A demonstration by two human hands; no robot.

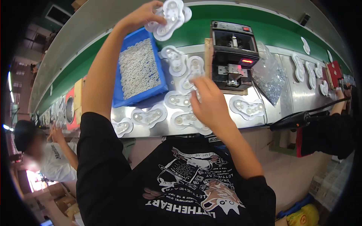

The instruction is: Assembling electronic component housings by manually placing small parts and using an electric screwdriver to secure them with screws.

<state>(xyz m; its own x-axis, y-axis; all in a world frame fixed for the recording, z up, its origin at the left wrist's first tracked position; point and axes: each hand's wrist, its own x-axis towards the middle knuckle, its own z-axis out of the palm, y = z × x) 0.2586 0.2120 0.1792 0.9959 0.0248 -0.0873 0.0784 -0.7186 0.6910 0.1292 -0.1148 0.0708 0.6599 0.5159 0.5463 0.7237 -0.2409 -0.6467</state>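
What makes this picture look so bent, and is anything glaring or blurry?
Head view: fisheye distortion bows the bench's long edges, and the corners fall black; also in the head view, the metal bench shines brightly around the white pieces, the red display glows, and the co-worker at left has a blurred patch over the head.

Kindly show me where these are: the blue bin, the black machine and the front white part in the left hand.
Blue bin (pixel 145 95): head view, on its near wall.
Black machine (pixel 230 55): head view, on its front.
White part (pixel 174 19): head view, near its middle.
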